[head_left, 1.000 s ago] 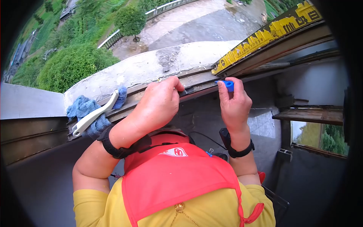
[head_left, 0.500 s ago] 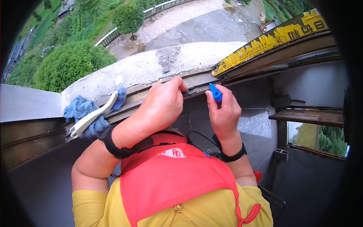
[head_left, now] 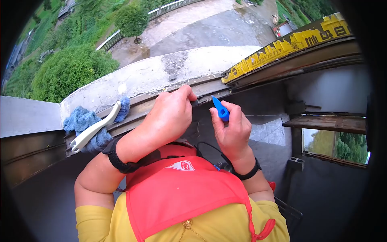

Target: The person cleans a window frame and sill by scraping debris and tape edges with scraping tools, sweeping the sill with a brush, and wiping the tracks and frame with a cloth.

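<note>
My right hand is closed around a small blue plastic pointed tool with a round hole in it. The tool's tip points up and left, close to the window track. Beside it, my left hand rests at the track with its fingers pinched together. Something small and dark shows under those fingertips, too hidden to name. To the left, a white-handled brush with blue bristles lies across a crumpled blue cloth on the track.
Outside the track runs a white concrete ledge with loose debris, and beyond it a drop to a paved yard. A window sash with torn yellow tape stands at the right. A wooden-framed opening is farther right.
My right hand has moved left with the blue tool, bringing its tip nearer my left hand. My left hand stays pinched at the track. The whole view has shifted slightly.
</note>
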{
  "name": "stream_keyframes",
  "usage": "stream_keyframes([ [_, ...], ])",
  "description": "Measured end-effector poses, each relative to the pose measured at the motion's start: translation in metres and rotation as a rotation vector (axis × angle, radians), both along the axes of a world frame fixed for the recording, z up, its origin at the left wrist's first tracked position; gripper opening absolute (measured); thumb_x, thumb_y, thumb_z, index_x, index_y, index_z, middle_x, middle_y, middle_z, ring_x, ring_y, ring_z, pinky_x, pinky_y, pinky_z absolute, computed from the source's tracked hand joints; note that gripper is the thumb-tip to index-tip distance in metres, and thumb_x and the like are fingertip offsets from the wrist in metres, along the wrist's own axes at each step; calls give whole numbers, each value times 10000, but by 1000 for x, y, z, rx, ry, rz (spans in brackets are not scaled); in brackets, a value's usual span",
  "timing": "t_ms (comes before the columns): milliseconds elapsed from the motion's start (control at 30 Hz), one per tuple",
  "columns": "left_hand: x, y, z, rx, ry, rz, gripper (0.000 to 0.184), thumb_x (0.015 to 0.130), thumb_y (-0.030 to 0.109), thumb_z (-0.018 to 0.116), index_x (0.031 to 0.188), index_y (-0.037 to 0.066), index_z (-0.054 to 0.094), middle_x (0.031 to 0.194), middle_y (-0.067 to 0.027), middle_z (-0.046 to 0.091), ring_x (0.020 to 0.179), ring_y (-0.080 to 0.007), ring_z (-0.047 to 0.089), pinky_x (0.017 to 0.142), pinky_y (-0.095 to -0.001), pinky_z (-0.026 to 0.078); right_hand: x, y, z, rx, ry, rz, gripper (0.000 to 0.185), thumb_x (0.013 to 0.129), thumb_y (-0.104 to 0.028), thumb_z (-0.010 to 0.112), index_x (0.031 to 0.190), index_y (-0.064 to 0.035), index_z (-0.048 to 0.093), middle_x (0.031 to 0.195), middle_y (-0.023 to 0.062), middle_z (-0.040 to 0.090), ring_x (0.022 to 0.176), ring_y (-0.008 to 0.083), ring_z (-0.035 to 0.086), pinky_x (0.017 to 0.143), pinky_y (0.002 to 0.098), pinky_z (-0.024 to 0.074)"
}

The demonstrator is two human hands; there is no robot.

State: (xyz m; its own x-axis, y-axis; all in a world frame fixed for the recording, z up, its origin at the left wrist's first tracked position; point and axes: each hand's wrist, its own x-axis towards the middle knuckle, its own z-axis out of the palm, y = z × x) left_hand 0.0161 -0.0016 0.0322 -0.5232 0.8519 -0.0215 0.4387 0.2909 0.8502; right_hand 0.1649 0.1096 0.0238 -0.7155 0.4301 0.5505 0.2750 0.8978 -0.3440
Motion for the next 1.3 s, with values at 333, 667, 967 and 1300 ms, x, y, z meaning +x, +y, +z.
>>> stream_keyframes([
  [333, -4, 1, 0, 2, -25, -19, 218, 880, 93, 454, 975, 11, 632, 710, -218, 626, 713, -375, 645, 683, -428, 497, -10, 1, 9, -203, -79, 62, 266, 843, -156, 710, 980, 0, 543, 733, 174, 619, 657, 349, 630, 575, 399, 495],
  [667, -17, -7, 12, -100, -479, -3, 232, 936, 149, 476, 1123, 29, 541, 654, 27, 536, 571, -39, 451, 511, -222, 377, 20, 15, 33, -667, 349, -122, 256, 922, -218, 656, 1022, 1, 568, 695, 15, 591, 598, 47, 549, 536, 187, 436],
  [967, -56, -2, 1, -177, 735, 254, 155, 883, 71, 485, 1019, 4, 518, 820, -226, 651, 764, -420, 629, 675, -505, 494, 39, 13, 29, -636, 335, -42, 212, 888, -183, 697, 929, -5, 590, 725, 8, 591, 631, 59, 519, 587, 207, 441],
  [1300, -32, -23, 40, 87, 552, 299, 293, 907, 32, 488, 1197, 8, 521, 839, -198, 594, 769, -355, 580, 713, -416, 461, 63, 10, 106, -745, -122, 388, 239, 912, -40, 578, 1135, -18, 495, 753, 87, 603, 629, 160, 614, 572, 265, 485],
])
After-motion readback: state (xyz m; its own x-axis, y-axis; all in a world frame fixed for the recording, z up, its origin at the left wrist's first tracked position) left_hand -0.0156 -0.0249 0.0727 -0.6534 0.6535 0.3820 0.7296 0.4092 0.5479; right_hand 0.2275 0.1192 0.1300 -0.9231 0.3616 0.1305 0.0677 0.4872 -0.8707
